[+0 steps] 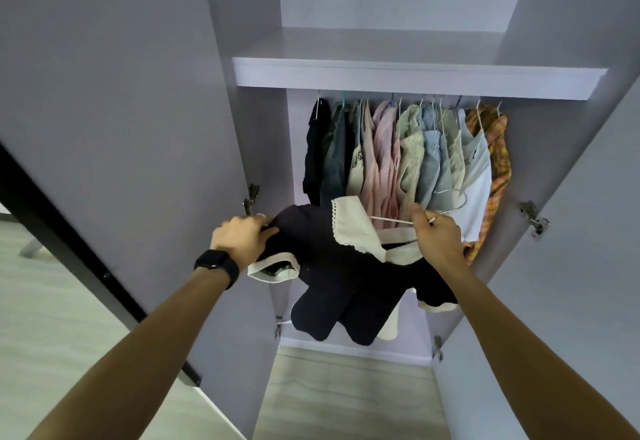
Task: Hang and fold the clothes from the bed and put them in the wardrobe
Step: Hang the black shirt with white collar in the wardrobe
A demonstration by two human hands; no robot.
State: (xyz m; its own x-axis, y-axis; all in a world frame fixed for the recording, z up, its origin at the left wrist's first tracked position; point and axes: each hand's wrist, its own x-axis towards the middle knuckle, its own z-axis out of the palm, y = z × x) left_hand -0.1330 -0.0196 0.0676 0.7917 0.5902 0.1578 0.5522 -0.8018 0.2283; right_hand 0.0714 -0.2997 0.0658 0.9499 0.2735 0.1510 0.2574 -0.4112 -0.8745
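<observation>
A black dress (332, 266) with a white scalloped collar and white cuffs hangs between my hands, in front of the open wardrobe (415, 76). My left hand (242, 238), with a dark watch on its wrist, grips the dress at its left shoulder. My right hand (438, 235) holds the neck of a wire hanger (450, 202) that sits inside the dress. Behind the dress, several garments (408, 155) hang close together on the wardrobe rail.
Both wardrobe doors stand open, the left door (121, 110) and the right door (581, 197), with metal hinges on their inner edges. A white shelf (415, 76) runs above the rail. A narrow gap shows at the rail's left end. Pale tiled floor (346, 398) lies below.
</observation>
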